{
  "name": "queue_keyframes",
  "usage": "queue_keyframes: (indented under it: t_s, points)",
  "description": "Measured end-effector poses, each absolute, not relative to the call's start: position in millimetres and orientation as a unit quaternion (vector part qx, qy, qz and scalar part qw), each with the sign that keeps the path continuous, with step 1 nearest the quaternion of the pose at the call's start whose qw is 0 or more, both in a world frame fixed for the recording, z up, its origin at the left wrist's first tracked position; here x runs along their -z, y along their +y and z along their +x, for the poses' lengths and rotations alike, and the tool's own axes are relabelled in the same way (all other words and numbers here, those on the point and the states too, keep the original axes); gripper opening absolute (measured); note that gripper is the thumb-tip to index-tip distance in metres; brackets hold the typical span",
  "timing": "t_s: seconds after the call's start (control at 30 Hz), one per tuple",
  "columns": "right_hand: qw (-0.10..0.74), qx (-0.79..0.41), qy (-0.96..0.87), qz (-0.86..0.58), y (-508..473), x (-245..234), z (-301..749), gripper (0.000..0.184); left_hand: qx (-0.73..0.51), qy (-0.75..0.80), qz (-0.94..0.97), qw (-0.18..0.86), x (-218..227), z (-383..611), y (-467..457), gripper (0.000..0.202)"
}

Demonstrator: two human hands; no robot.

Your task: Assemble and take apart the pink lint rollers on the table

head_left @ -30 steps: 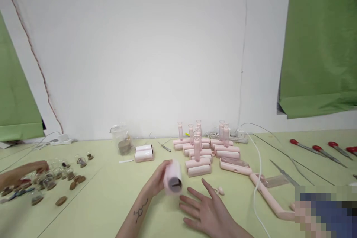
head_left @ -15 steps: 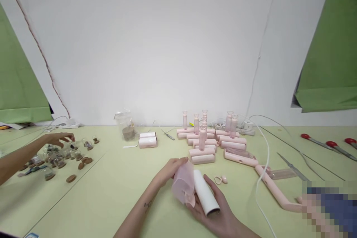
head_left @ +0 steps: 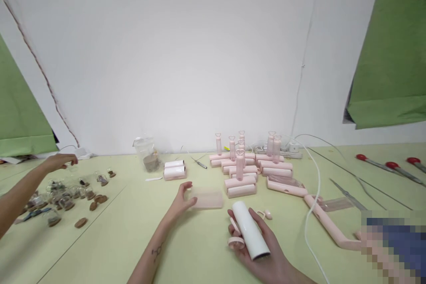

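In my right hand (head_left: 258,242) lies a glossy white tube (head_left: 250,230), its dark open end toward me. The same hand also has small pale pink plastic parts (head_left: 236,242), one of them round, between its fingers and the tube. My left hand (head_left: 184,197) is at the left end of a translucent pink sleeve (head_left: 208,199) on the table. Its thumb and fingers are apart, the thumb by the sleeve's edge. Beyond my right hand are a pink heart-shaped ring and a small pink piece (head_left: 267,214).
Pink tubes (head_left: 241,182), some with upright clear pink bottles, stand at the back centre. Two white tubes (head_left: 175,172) and a plastic bag (head_left: 146,155) are left of them. A white cable (head_left: 317,177) crosses the right. Another person's hand (head_left: 61,161) is over small glass domes.
My left hand has carried the translucent sleeve away from the white tube, left and onto the table. The pink parts in my right hand now show. The other person's hand has moved left.
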State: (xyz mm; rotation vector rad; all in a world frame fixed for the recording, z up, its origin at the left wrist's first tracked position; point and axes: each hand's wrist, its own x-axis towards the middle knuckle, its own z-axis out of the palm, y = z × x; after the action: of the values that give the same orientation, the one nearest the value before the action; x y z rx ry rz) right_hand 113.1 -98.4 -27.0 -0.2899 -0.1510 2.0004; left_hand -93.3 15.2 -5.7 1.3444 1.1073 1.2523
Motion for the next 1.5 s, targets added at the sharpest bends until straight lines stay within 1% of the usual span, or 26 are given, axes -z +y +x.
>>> queue_keyframes:
  t_s: [0.07,0.1,0.13,0.17,0.23,0.3,0.4,0.47,0.53,0.6,0.67,0.77,0.83,0.93,1.1,1.17,1.27,1.3,1.4,1.5]
  points:
    - [0.533,-0.836,-0.073,-0.111,-98.8,24.5,111.6,0.039,-0.527,0.44,0.585,0.432,-0.2,-81.9,2.7,0.041]
    - [0.536,-0.833,-0.079,-0.109,-98.9,23.4,111.0,0.038,-0.52,0.42,0.616,0.416,-2.9,-73.3,-6.1,0.035]
    - [0.541,-0.829,-0.087,-0.109,-98.9,22.6,110.6,0.037,-0.493,0.391,0.653,0.421,-4.6,-63.5,-15.9,0.025]
    - [0.546,-0.825,-0.092,-0.11,-98.9,22.2,110.3,0.036,-0.451,0.358,0.68,0.455,-4.9,-53.2,-26.3,0.019]
    - [0.555,-0.816,-0.099,-0.125,-98.6,22.8,110.1,0.033,-0.396,0.312,0.669,0.545,-1.1,-33.7,-46.0,0.03]
    - [0.559,-0.807,-0.106,-0.156,-98.6,24.2,109.8,0.032,-0.383,0.306,0.606,0.626,5.7,-19.1,-60.0,0.036]
    - [0.564,-0.791,-0.133,-0.198,-100.1,24.8,108.6,0.034,-0.395,0.322,0.519,0.686,11.5,-10.8,-66.0,0.031]
    - [0.556,-0.787,-0.15,-0.222,-102.0,24.4,106.9,0.039,-0.438,0.321,0.487,0.684,9.7,-12.9,-62.2,0.03]
    - [0.542,-0.787,-0.168,-0.242,-104.0,25.3,104.5,0.042,-0.492,0.319,0.473,0.658,5.1,-17.8,-56.6,0.031]
    - [0.523,-0.79,-0.193,-0.255,-105.2,28.4,101.7,0.042,-0.515,0.329,0.485,0.626,1.0,-21.9,-52.7,0.032]
    - [0.493,-0.798,-0.217,-0.27,-105.3,33.5,99.2,0.042,-0.488,0.352,0.516,0.61,-0.7,-23.5,-51.9,0.033]
    - [0.462,-0.803,-0.229,-0.299,-104.3,40.9,97.2,0.049,-0.415,0.377,0.574,0.596,0.4,-22.1,-54.6,0.035]
    - [0.468,-0.798,-0.222,-0.308,-104.4,43.0,97.3,0.051,-0.393,0.382,0.603,0.579,1.8,-21.1,-56.7,0.036]
    - [0.482,-0.792,-0.215,-0.307,-106.8,41.6,98.2,0.049,-0.392,0.375,0.628,0.558,3.3,-21.4,-59.1,0.038]
    - [0.488,-0.778,-0.246,-0.309,-108.4,35.1,98.2,0.048,-0.377,0.317,0.628,0.602,1.5,-26.3,-59.3,0.035]
    - [0.52,-0.767,-0.255,-0.274,-105.3,30.7,101.4,0.044,-0.42,0.326,0.601,0.597,-2.8,-30.2,-55.7,0.035]
    - [0.577,-0.708,-0.304,-0.271,-98.3,20.8,114.5,0.03,-0.544,0.342,0.492,0.587,-9.7,-35.3,-47.2,0.033]
    - [0.591,-0.669,-0.346,-0.291,-96.4,16.9,120.6,0.03,-0.569,0.339,0.444,0.604,-10.6,-35.6,-44.8,0.031]
    - [0.625,-0.499,-0.487,-0.35,-94.7,6.1,138.5,0.036,-0.561,0.315,0.325,0.693,-6.1,-29.6,-43.8,0.023]
    - [0.663,-0.353,-0.544,-0.373,-99.6,1.3,147.6,0.032,-0.515,0.301,0.237,0.767,5.1,-17.0,-53.0,0.021]
